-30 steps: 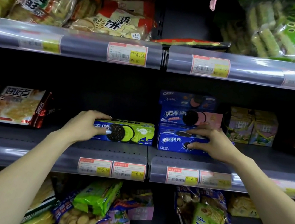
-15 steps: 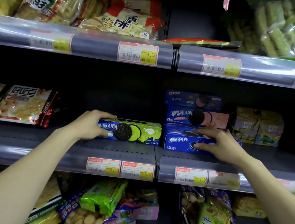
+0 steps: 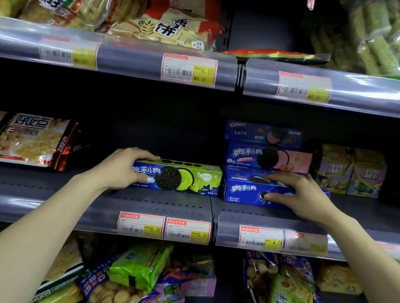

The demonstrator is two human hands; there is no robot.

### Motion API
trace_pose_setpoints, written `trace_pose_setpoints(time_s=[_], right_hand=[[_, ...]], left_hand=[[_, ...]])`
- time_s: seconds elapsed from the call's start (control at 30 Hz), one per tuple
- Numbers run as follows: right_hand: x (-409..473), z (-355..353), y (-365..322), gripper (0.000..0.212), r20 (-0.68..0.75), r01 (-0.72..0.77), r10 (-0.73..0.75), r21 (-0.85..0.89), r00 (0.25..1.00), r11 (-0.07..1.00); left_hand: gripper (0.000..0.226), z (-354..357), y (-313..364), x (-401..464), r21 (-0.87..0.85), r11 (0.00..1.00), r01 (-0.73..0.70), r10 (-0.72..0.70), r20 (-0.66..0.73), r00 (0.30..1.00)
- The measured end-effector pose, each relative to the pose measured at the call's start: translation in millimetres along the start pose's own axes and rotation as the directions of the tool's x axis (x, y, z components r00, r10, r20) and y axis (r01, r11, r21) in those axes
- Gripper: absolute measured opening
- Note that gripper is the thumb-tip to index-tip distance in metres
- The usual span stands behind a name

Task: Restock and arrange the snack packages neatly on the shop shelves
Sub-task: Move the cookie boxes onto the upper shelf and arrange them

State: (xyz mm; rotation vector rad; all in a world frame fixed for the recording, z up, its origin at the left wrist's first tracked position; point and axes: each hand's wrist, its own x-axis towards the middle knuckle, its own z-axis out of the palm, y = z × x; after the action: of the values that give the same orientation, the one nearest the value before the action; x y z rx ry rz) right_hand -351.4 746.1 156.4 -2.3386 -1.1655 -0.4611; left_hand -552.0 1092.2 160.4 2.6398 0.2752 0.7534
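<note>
On the middle shelf (image 3: 79,194) a green-and-blue Oreo box (image 3: 189,177) lies lengthwise, and my left hand (image 3: 126,167) grips its left end. Right beside it sits a blue Oreo box (image 3: 242,192) with my right hand (image 3: 298,195) closed over its top and front right part. A pink-and-blue Oreo box (image 3: 269,158) rests on the blue one, and another dark blue Oreo box (image 3: 263,134) tops the stack.
Biscuit bags (image 3: 27,139) lean at the left of the middle shelf, small gift boxes (image 3: 350,170) stand at its right. Rice-cracker bags (image 3: 173,23) fill the upper shelf, loose cookie packs (image 3: 141,266) crowd the lower one. Price labels (image 3: 189,69) line the shelf rails.
Both hands stay on their boxes. The green box sits closer against the blue box, and the view has shifted slightly.
</note>
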Motion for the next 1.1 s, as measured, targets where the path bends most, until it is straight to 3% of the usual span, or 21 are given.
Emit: trace_pose_setpoints(time_s=[0.43,1.1], right_hand=[[-2,-1,-4,0.055,0.001,-0.036,0.036,-0.013,0.999,0.999],[-3,-2,-5,0.056,-0.004,-0.03,0.03,-0.028,1.0,0.999]], left_hand=[[0.056,10,-6,12,0.119,0.993,-0.008,0.008,-0.003,1.0],[0.056,18,-6,22,0.134,0.991,-0.009,0.009,0.002,1.0]])
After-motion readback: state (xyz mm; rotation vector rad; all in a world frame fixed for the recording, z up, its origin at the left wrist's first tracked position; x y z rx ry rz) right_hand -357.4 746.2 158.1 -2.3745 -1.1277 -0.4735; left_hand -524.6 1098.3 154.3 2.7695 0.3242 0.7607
